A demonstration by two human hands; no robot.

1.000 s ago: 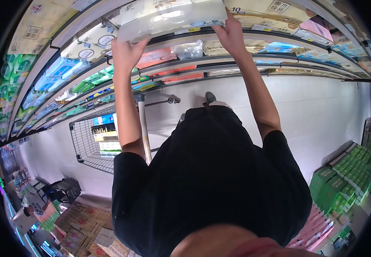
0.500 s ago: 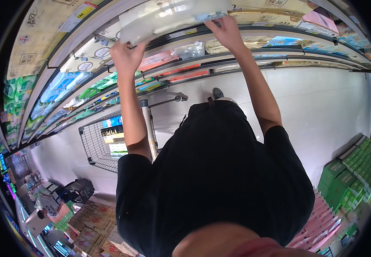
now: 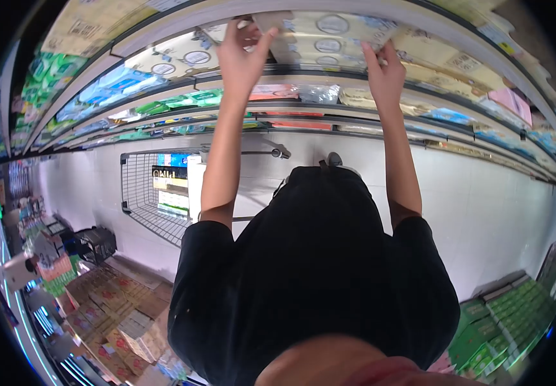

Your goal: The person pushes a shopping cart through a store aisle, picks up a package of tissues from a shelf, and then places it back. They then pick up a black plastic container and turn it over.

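A cream pack with oval labels lies among similar packs at the upper shelf, between my two hands. At its left end is my left hand, the thumb against the pack's edge and the fingers curled, partly hidden. My right hand pinches around the right end, with thumb and fingers near the printed corner. Both arms reach forward. The pack's far side is cut off by the shelf edge above.
Several shelf tiers of wrapped packs curve below my hands. A wire shopping cart with boxes stands on the left. Stacked cartons are lower left, green boxes lower right. Another person is far left.
The white-wrapped pack between my hands no longer shows its pale side; a cream face with ovals shows there now. Both hands have moved right in view, and the view has shifted.
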